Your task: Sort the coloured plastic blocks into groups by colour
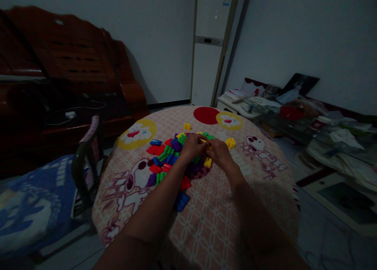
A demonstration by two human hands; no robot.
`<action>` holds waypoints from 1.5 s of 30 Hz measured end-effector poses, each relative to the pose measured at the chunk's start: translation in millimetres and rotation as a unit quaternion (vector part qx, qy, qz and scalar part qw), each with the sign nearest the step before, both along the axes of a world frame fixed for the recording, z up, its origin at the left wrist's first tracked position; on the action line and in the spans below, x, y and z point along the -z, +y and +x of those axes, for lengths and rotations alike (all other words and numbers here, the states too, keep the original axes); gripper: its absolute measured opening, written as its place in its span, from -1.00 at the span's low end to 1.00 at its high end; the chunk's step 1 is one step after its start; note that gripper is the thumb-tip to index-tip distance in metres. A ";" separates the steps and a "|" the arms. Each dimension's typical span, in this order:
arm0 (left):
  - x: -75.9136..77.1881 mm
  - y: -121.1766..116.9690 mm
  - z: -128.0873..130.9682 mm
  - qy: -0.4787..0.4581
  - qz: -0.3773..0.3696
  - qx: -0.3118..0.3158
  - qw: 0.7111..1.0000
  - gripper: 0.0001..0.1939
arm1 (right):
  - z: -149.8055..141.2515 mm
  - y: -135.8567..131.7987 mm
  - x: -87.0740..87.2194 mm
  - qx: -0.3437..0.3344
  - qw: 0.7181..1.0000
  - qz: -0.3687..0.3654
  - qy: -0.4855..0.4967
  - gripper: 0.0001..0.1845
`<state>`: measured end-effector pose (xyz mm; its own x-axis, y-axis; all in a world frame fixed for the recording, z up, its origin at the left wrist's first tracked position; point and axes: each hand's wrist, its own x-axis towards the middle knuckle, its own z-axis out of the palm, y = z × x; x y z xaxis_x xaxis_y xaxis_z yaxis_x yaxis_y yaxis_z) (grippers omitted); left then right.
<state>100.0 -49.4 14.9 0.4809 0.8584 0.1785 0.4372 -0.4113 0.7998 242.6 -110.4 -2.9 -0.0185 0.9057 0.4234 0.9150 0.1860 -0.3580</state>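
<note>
Both hands meet over a heap of plastic toy building blocks (pixel 169 156) in red, blue, green, purple and yellow. My left hand (pixel 193 145) is closed, its fingertips pinched toward the other hand. My right hand (pixel 218 152) is closed too, fingertips touching the same spot. Between them shows a bit of a yellow building block (pixel 203 140), mostly hidden by the fingers. Below the hands lies another yellow block (pixel 207 162). Small yellow clusters sit apart, one beyond the hands (pixel 187 126) and one to the right (pixel 230 143). A blue block (pixel 182 201) lies nearest me.
The round table has a patterned pink cloth (pixel 206 215). At left stand a chair (pixel 85 164) with a blue cover and a wooden bench (pixel 67 54). A cluttered glass-topped cabinet (pixel 297 132) runs along the right wall. A tall white unit (pixel 207 61) stands behind.
</note>
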 end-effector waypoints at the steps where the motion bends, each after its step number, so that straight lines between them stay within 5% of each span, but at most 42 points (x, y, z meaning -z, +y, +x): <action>1: 0.1 -0.7 0.8 -0.016 0.005 0.007 1.000 -0.72 | 2.9 -0.7 -2.3 0.002 1.000 0.003 0.013 -0.72; 7: 5.1 7.5 -1.8 -0.099 0.035 0.036 0.994 -0.66 | 54.8 -3.1 -13.8 0.120 0.969 0.083 0.201 -0.70; 14: 13.3 24.4 -12.7 -0.125 0.033 0.001 0.992 -0.72 | 129.9 -5.1 25.9 0.308 0.906 0.118 0.265 -0.66; 18: 15.9 27.3 -14.2 -0.136 0.030 -0.004 0.990 -0.72 | 138.6 -6.2 41.7 0.293 0.898 0.073 0.321 -0.67; 31: 14.7 32.8 -26.1 -0.127 0.000 -0.021 0.992 -0.71 | 133.7 4.6 43.5 0.243 0.914 0.041 0.322 -0.66; 37: 15.5 37.9 -33.3 0.005 0.127 -0.129 0.984 -0.72 | 142.9 5.9 50.7 0.273 0.922 0.066 0.266 -0.53; 45: 39.5 40.2 -11.3 0.173 0.232 0.004 0.957 -0.59 | 125.0 2.2 41.8 0.303 0.918 0.147 0.210 -0.47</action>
